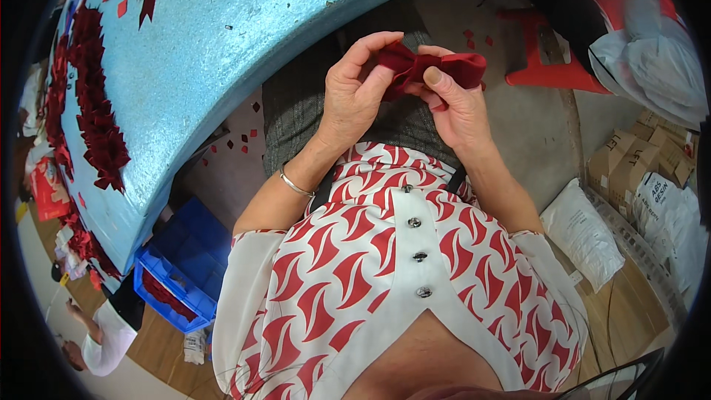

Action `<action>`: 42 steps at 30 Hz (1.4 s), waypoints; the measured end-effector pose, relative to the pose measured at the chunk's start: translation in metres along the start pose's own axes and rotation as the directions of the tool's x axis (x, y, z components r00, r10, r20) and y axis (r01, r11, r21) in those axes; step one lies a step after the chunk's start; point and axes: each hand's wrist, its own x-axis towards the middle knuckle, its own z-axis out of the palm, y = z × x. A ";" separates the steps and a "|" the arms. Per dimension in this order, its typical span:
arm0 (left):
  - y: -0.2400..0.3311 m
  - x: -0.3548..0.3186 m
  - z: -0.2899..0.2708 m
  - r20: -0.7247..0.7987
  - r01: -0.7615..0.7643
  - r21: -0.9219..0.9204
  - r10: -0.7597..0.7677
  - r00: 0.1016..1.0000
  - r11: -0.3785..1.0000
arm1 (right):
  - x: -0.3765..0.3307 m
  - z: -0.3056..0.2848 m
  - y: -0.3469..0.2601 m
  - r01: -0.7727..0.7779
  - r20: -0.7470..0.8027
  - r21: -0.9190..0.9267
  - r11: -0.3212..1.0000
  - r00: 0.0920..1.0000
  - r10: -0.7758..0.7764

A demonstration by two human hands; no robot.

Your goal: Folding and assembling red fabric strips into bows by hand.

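Note:
A dark red fabric bow is held between both hands above my lap. My left hand pinches its left loop, with thumb and index finger closed on the cloth. At the other side, my right hand grips the bow near its middle, the thumb pressed on top and the fingers behind. Parts of the bow are hidden by my fingers. Neither hand touches the table.
A glittery blue table curves across the upper left, bearing rows of dark red bows. Blue bins stand below it. To the right are a red stool, cartons and a white bag. Another person is at lower left.

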 end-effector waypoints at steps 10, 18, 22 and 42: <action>-0.003 0.005 0.008 -0.015 0.160 -0.257 -0.170 0.985 0.953 | 0.000 -0.005 -0.001 0.038 0.060 -0.019 0.999 0.998 -0.037; 0.001 0.013 0.010 0.046 -0.140 0.055 0.137 0.989 0.989 | -0.002 0.000 -0.006 0.092 -0.011 0.013 0.996 0.996 -0.091; 0.000 0.022 0.009 0.152 -0.362 0.421 0.328 0.932 0.832 | 0.000 -0.007 -0.013 0.068 0.033 0.030 0.997 0.997 -0.069; -0.016 0.029 0.054 -0.112 0.046 -0.139 -0.061 0.992 0.989 | 0.002 -0.034 -0.038 0.047 0.031 0.014 0.999 0.998 -0.047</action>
